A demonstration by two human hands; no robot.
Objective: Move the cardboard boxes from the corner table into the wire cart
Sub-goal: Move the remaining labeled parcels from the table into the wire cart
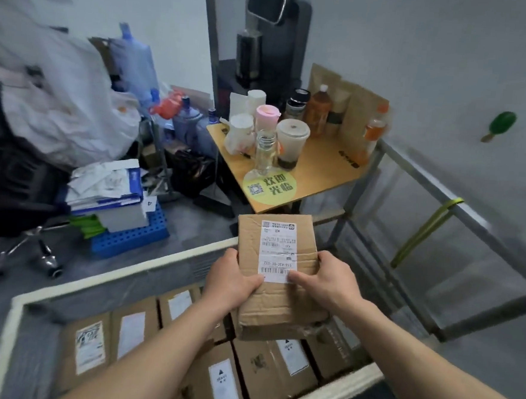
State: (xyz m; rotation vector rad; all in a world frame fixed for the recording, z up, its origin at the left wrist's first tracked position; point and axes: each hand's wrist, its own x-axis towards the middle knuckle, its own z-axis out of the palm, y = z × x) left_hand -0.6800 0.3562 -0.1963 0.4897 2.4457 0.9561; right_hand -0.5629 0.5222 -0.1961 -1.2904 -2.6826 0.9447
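A small wooden tabletop point(325, 175) stands in the corner of a pale-walled room at upper centre, crowded with cups and bottles point(291, 139). Left of it the grey floor point(191, 222) carries a blue crate point(134, 237) and piled bags. The wire cart point(94, 284) fills the lower frame, its bottom lined with labelled boxes point(262, 364). At centre, a cardboard box point(278, 278) is held above the cart, the left hand point(234, 283) clasping its left edge, the right hand point(327, 278) its right, thumbs on top.
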